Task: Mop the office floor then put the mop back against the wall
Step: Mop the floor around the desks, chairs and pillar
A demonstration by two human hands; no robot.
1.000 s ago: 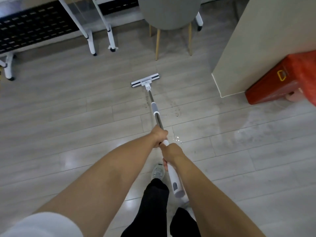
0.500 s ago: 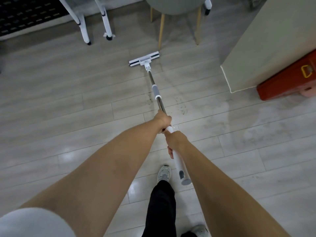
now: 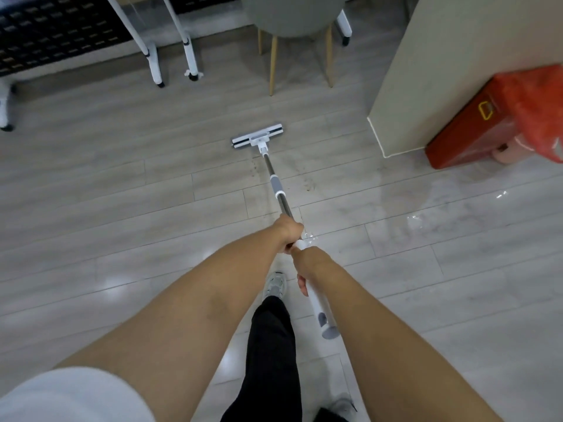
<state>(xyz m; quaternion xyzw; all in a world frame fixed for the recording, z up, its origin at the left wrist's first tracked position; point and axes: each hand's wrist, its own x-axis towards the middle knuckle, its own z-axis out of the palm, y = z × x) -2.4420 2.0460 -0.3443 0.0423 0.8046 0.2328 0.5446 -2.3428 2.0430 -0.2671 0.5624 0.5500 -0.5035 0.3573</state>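
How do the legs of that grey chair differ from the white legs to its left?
The chair legs are thin and wood-coloured, while the white legs are broader. The chair legs end bare on the floor, while the white legs end in small wheels. Both sets stand on the same grey planks, beyond the mop head.

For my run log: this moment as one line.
step: mopping | left hand: grips white-and-silver flat mop pole | right hand: grips white handle | mop head: flat on grey plank floor | wall return: not yet
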